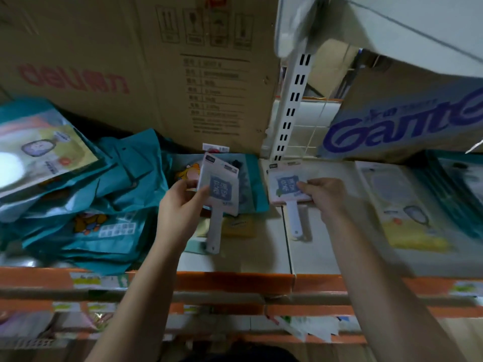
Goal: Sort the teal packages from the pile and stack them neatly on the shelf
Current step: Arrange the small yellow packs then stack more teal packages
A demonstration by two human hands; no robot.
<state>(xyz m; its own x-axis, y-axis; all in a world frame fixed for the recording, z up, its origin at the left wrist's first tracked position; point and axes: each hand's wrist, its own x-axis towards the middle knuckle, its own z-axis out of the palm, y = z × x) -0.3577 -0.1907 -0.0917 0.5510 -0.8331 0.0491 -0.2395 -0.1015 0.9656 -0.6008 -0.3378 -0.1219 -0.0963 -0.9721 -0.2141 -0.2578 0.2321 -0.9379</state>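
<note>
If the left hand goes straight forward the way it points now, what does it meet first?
Probably the teal package lying flat behind the paddle-shaped fan that the left hand holds; beyond stands the cardboard box. Depth is unclear: it may pass above the package.

Teal pouch packages [104,199]: thin plastic film, glossy, creased, with glare patches. Large brown carton [130,61]: corrugated cardboard, matt, printed. White slotted upright [292,100]: painted metal, smooth. White shelf deck [261,259]: smooth, low sheen. Left white paddle-shaped card [222,186] and right white paddle-shaped card [285,184]: smooth satin faces, plastic-looking handles
</note>
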